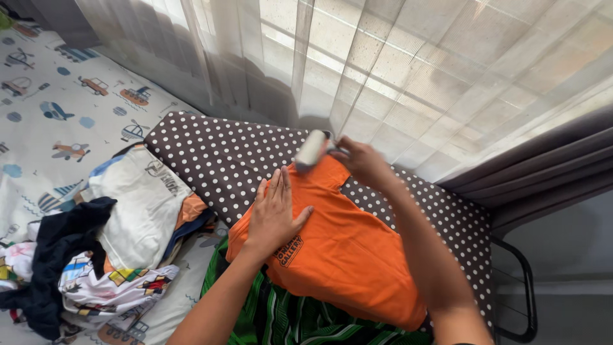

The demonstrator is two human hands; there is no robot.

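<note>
An orange T-shirt (348,255) lies spread across a brown ironing board with white polka dots (217,153). My left hand (273,214) presses flat on the shirt near its sleeve, fingers apart. My right hand (361,161) grips the handle of a lint roller (311,149), whose white roll rests on the shirt's upper edge near the collar. A small dark print on the shirt shows just below my left wrist.
A pile of clothes (96,249), white, dark and patterned, lies on a bed sheet printed with vehicles (57,115) at the left. A green striped cloth (287,322) hangs below the shirt. Sheer curtains (383,70) hang behind; a black metal frame (527,287) stands at right.
</note>
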